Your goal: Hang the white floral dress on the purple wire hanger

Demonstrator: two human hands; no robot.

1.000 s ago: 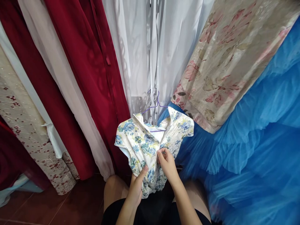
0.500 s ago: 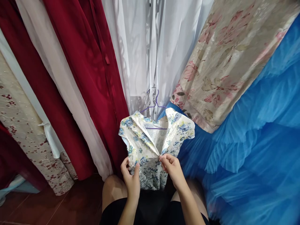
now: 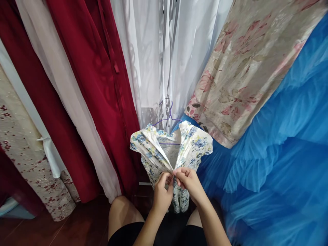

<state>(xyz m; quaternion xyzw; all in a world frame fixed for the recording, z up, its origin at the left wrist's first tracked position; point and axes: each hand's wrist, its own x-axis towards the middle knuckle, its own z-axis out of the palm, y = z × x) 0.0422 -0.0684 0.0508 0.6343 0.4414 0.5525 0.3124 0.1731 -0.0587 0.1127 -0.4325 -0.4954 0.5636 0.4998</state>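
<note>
A white garment (image 3: 193, 145) with blue and yellow flowers and short cap sleeves hangs on a purple hanger (image 3: 164, 119) in front of me. Its neckline forms a V. At the bottom of that V, my left hand (image 3: 164, 188) and my right hand (image 3: 186, 179) meet, both with fingers pinched on the fabric edges. The fingertips nearly touch one another. Any small fastener between them is hidden. Below my hands the lower part of the garment falls in folds between my knees.
Long dark red dresses (image 3: 84, 78) and a pale pink one (image 3: 66, 71) hang at the left. Behind the hanger is a white gown (image 3: 148, 61) with ribbons. A beige floral dress (image 3: 230, 85) and a ruffled blue tulle skirt (image 3: 287, 171) fill the right. Dark red floor tiles (image 3: 82, 222) show below.
My left hand has moved right and up from the garment's left side to the neckline point, its fingers closing there. My right hand stays pinched in nearly the same spot.
</note>
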